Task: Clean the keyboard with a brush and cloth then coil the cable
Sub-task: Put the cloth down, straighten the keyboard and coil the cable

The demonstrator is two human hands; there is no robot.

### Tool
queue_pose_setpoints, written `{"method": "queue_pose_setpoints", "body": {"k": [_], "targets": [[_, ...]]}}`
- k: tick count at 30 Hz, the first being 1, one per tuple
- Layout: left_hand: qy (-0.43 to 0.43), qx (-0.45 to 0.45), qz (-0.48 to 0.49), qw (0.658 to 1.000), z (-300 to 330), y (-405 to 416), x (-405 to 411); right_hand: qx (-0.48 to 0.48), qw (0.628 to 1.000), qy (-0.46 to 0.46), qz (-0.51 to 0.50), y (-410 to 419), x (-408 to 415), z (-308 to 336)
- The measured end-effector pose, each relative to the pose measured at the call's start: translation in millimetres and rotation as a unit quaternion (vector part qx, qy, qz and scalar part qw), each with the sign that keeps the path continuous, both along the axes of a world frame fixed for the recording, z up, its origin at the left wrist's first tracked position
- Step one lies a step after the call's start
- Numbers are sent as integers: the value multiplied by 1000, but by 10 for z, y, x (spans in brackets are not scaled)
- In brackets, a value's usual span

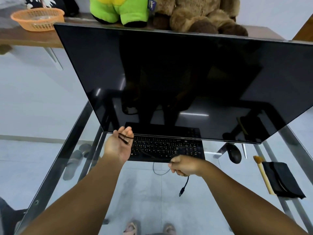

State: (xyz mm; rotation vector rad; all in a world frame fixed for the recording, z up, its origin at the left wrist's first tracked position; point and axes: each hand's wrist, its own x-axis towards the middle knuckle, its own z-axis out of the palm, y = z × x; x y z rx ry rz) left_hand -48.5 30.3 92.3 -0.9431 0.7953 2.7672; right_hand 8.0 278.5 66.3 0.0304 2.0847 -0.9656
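A black keyboard (pixel 177 147) lies on the glass table under the monitor's lower edge. Its thin black cable (pixel 160 173) runs from my left hand across the keys, loops over the glass and passes through my right hand. My left hand (pixel 119 144) is raised palm up at the keyboard's left end, with strands of cable lying across its fingers. My right hand (pixel 183 167) grips the cable at the keyboard's front edge, and the USB plug (pixel 182 191) dangles below it. A wooden-handled brush (pixel 264 175) and a folded black cloth (pixel 282 179) lie at the right.
A large dark monitor (pixel 186 82) leans over the keyboard. A black mouse (pixel 234 153) sits right of the keyboard. Behind, a shelf carries an orange basket (pixel 37 18) and plush toys (pixel 169 11). Shoes and my feet show through the glass table (pixel 140 192).
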Motion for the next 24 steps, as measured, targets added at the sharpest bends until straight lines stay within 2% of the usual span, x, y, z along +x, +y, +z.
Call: {"method": "queue_pose_setpoints", "body": {"k": [3,6,9,11,15,19,24], "targets": [[-31,-49,54,997,-73,-38,9,10,998,-18,59,11,65,82],[-30,-144,6,989,-235,-53,0,-18,992,-48,118,-41,86,286],[-31,-313,-106,943,-401,-42,27,-65,987,-48,136,-88,85,519],[-28,-387,-154,909,-415,6,90,-83,988,-27,130,-75,65,672],[13,-393,-256,883,-390,80,174,-107,987,13,117,-13,13,948],[43,-414,-400,817,-328,86,263,-110,987,55,101,51,-49,1146],[76,-394,-513,759,-86,105,390,-136,983,117,31,143,-160,1192]]}}
